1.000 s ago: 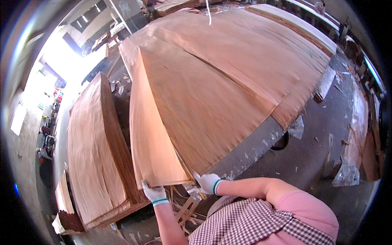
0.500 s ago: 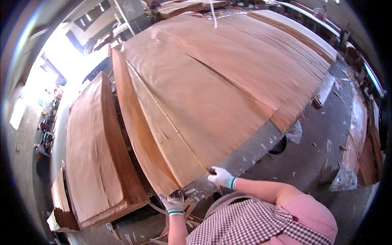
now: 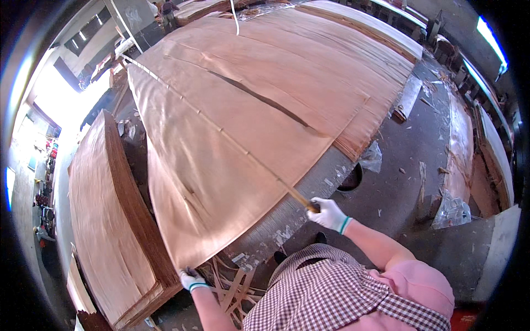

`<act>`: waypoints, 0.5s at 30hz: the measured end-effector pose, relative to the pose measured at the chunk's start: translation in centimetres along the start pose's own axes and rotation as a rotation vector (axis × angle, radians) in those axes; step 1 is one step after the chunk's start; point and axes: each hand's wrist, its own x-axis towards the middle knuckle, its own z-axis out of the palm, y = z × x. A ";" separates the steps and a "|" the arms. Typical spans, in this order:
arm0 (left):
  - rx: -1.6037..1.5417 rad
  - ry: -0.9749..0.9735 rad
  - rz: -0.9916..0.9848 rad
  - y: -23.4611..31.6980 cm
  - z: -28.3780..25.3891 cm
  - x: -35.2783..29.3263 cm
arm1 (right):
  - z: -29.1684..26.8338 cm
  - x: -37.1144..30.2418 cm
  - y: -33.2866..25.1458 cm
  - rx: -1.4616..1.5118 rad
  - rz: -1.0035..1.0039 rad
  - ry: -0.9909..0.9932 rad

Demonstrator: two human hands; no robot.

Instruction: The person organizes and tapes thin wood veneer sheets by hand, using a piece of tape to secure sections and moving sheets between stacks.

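A wide, thin wood veneer sheet (image 3: 243,171) lies over the table, its left side wavy and lifted. At its near left corner is my left hand (image 3: 194,279), in a white glove with a green-edged cuff, closed on the sheet's edge. My right hand (image 3: 329,215), gloved the same way, grips the near end of a long bamboo pole (image 3: 237,144). The pole slants across the sheet to its far left corner. A long dark split (image 3: 259,99) runs through the veneer farther back.
On the left stands a thick stack of veneer (image 3: 105,220). Loose strips (image 3: 234,292) litter the floor near my feet. The grey table edge (image 3: 276,231) shows in front of the sheet. Plastic wrap (image 3: 451,212) and scraps lie at the right; a person (image 3: 168,12) stands far back.
My left hand has moved left and down, drawing the sheet's near corner out past the table's left side. My right hand and the pole's near end have shifted right and slightly farther away.
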 end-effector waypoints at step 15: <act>0.704 -0.039 0.773 5.2 4.1 3.8 | -8.2 2.6 5.1 -0.224 -0.002 0.317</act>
